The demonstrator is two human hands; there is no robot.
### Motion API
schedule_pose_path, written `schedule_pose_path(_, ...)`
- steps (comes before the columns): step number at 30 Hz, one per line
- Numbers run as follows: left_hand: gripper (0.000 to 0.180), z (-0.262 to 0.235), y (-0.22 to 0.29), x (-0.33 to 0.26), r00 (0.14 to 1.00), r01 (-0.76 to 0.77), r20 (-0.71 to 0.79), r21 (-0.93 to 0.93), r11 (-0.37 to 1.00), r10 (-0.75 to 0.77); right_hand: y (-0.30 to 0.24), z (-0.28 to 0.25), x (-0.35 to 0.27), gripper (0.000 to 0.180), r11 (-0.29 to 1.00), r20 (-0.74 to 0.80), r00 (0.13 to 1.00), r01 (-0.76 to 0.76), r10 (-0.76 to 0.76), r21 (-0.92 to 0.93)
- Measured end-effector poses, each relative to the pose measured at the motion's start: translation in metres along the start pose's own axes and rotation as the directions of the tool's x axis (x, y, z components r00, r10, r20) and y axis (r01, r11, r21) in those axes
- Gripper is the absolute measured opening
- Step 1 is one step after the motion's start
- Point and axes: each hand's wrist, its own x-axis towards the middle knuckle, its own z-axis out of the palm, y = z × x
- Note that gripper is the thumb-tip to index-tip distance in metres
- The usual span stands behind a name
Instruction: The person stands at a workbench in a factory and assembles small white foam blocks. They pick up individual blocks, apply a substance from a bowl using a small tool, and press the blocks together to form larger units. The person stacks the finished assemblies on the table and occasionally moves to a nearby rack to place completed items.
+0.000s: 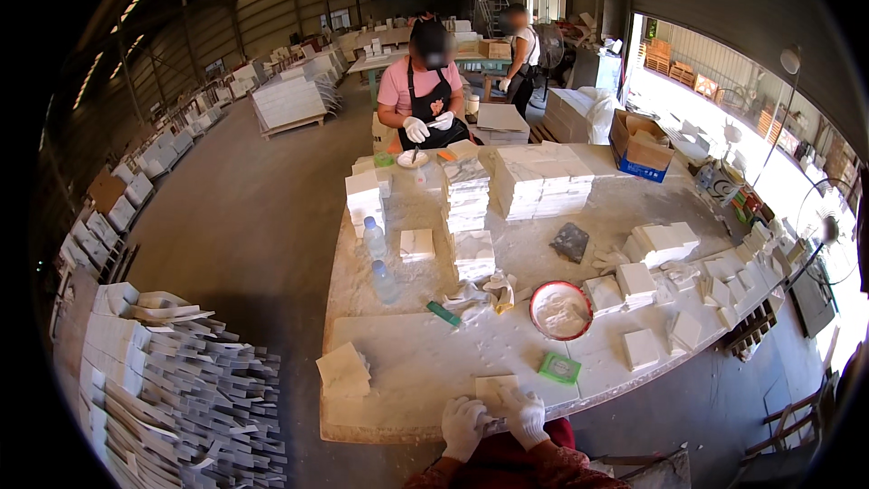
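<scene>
At the near edge of the work table, my left hand (463,427) wears a white glove and has its fingers bent closed. My right hand (523,415), gloved too, is closed close beside it. A small greyish piece shows between the two hands, too small to name. Just beyond them lies a pale square stone tile (494,387), its near edge partly covered by my right fingers. A green rectangular block (559,368) sits right of the tile. Behind that block stands a red-rimmed bowl (561,311) of white paste or powder.
Tile stacks (543,183) stand across the white-dusted table (416,371). Plastic bottles (384,282), rags (469,301) and a green bar (443,312) lie left of the bowl. Opposite me, a co-worker (425,95) in white gloves works over a small bowl (413,159). Stacked slabs (190,380) fill the lower left.
</scene>
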Motion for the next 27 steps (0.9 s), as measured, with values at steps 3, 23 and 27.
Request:
schedule_pose_path(3,0.017,-0.002,0.004,0.001,1.000,0.017,0.022,0.001,1.000,-0.017,-0.004,-0.006,-0.001,0.040,0.999,-0.004,1.000,0.004,-0.004,-0.053)
schedule_pose_path(23,0.032,-0.062,0.001,0.017,0.570,0.706,0.020,-0.523,0.478,-0.821,-0.034,0.045,0.019,0.013,0.845,-0.204,0.923,-0.188,0.326,0.500)
schedule_pose_path(27,0.039,-0.073,-0.013,0.021,0.498,0.669,-0.077,-0.599,0.439,-0.864,-0.084,0.065,0.018,0.013,0.600,0.275,0.939,-0.345,0.209,0.722)
